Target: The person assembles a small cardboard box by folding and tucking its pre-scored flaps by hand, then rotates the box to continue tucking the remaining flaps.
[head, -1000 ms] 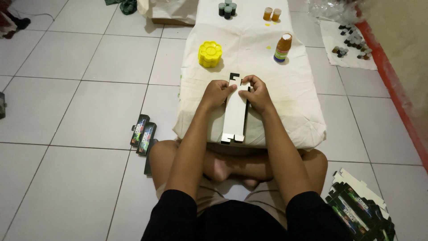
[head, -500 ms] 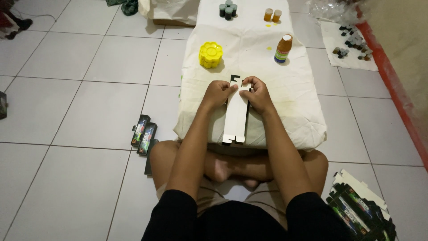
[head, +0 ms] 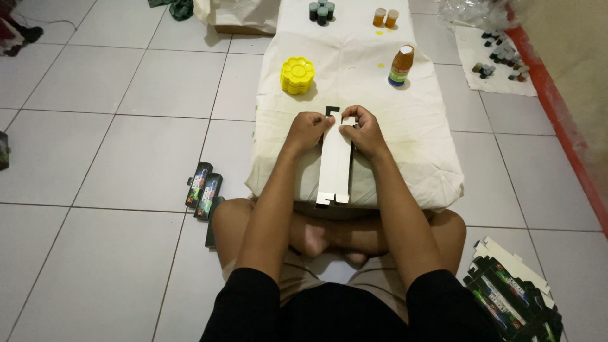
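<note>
A long, narrow white cardboard box [head: 334, 168] lies lengthwise on the low cloth-covered table [head: 418, 145] in front of me. My left hand [head: 306, 130] grips its far end from the left side. From the right, my right hand [head: 363, 130] pinches the same end, fingers on the small end flaps. The box's near end rests at the table's front edge, above my crossed legs.
A yellow flower-shaped paint palette [head: 297, 75] and a brown bottle [head: 401, 64] stand farther back on the table, with small jars [head: 322, 11] beyond. Finished dark boxes [head: 203, 187] lie on the tiled floor at left. A pile of flat box blanks [head: 510, 291] lies at right.
Both hands have stayed at the box's far end, with only slight finger movement on the flaps. The box has not shifted.
</note>
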